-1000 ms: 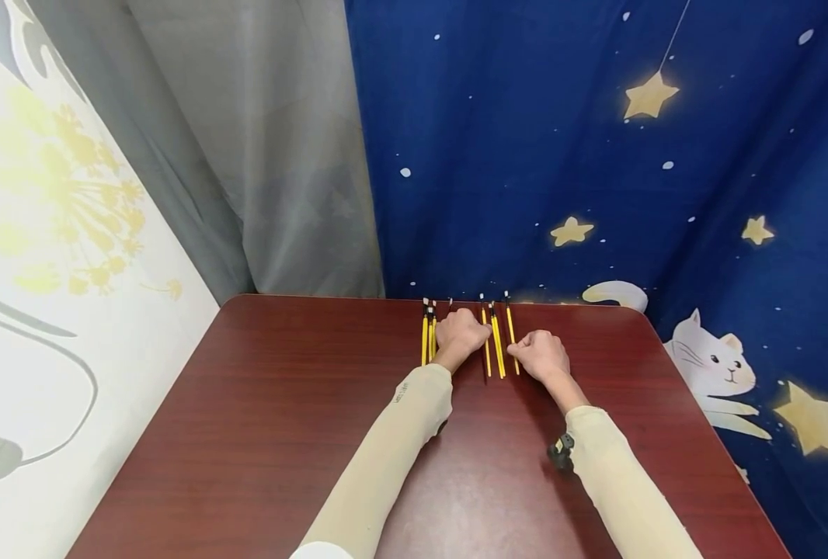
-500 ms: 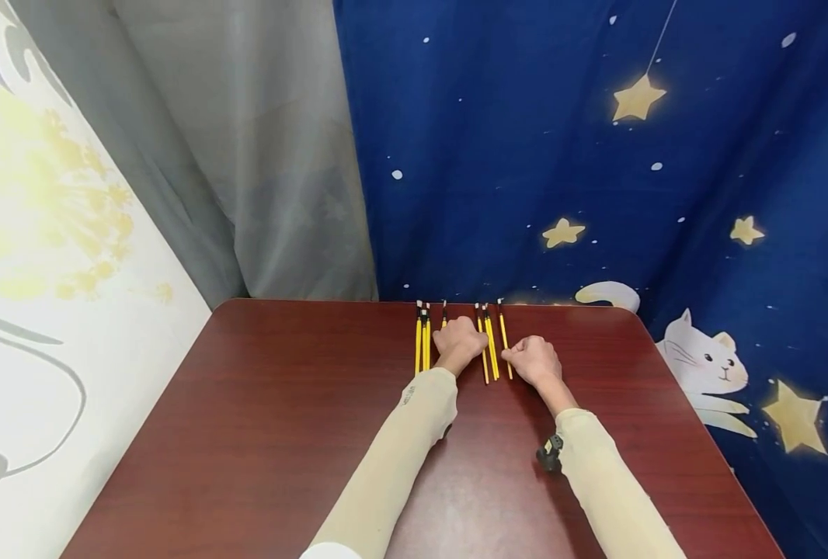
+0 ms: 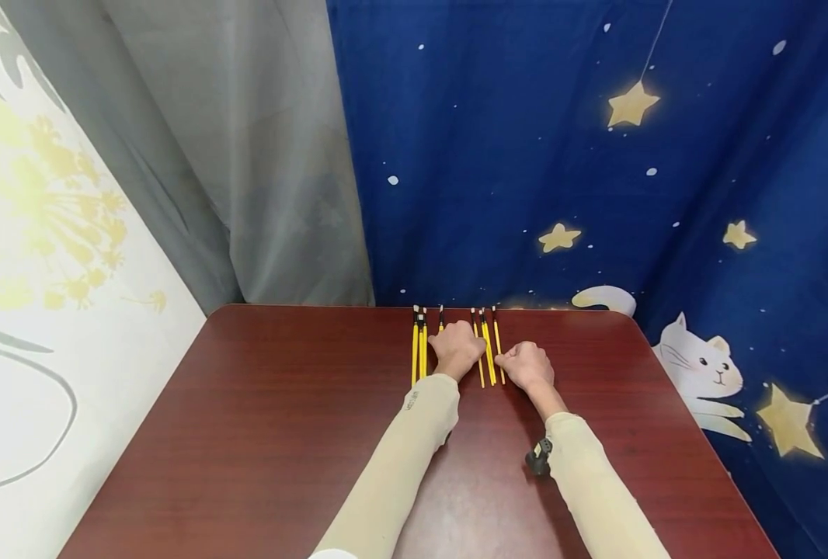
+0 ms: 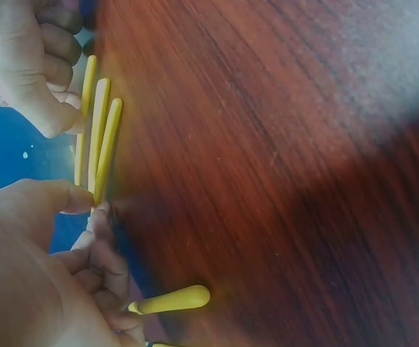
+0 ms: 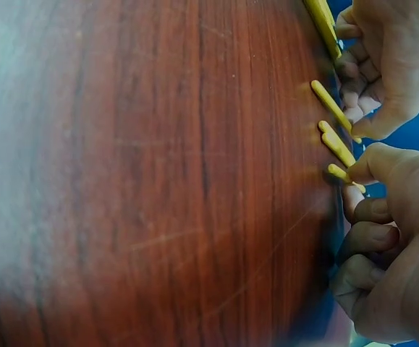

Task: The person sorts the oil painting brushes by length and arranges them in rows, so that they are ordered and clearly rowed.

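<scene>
Paintbrushes with yellow handles, dark ferrules and pale tips lie side by side at the table's far edge. My left hand (image 3: 457, 343) pinches a paintbrush (image 3: 480, 366) between thumb and index finger; the left wrist view shows the thumb (image 4: 72, 196) on its handle. To the right, two paintbrushes (image 3: 489, 361) lie close together. My right hand (image 3: 528, 363) has thumb and index finger on the rightmost paintbrush (image 3: 498, 338), pinching its handle (image 5: 336, 172). Another paintbrush (image 3: 441, 320) is partly hidden behind my left hand.
Left of my left hand lies a group of paintbrushes (image 3: 419, 349). The reddish-brown table (image 3: 302, 435) stretches toward me. A blue star-print curtain (image 3: 484, 155) and a grey curtain (image 3: 288, 194) hang just behind its far edge.
My right hand has moved left with the rightmost paintbrush, narrowing its gap to the two middle ones. My left hand stays at nearly the same place. The head view has shifted slightly.
</scene>
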Tool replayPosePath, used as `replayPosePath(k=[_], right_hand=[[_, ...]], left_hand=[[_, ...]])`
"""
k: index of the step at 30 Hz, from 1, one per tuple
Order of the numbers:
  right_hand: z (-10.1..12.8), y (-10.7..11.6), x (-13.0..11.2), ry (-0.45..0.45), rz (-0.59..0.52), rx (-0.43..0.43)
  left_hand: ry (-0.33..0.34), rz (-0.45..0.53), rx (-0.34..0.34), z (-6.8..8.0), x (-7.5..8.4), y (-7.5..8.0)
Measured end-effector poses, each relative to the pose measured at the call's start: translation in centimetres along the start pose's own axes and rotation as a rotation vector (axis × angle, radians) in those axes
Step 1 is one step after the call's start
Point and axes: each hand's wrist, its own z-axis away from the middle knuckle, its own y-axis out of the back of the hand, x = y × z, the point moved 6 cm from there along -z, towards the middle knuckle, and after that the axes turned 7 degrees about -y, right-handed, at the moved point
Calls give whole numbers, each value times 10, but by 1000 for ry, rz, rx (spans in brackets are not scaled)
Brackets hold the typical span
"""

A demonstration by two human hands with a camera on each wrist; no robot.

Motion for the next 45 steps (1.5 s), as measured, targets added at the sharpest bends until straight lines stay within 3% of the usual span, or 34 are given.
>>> replayPosePath(k=[8, 21, 45], right_hand=[[2, -1, 2, 13, 35, 13], [-2, -5, -3, 30, 65, 22], [-2, -7, 0, 27, 47, 37]], left_hand=[[-36, -54, -14, -2, 8, -5], [-1, -113, 3, -14, 11, -12], [-48, -123, 31, -9, 15, -13]])
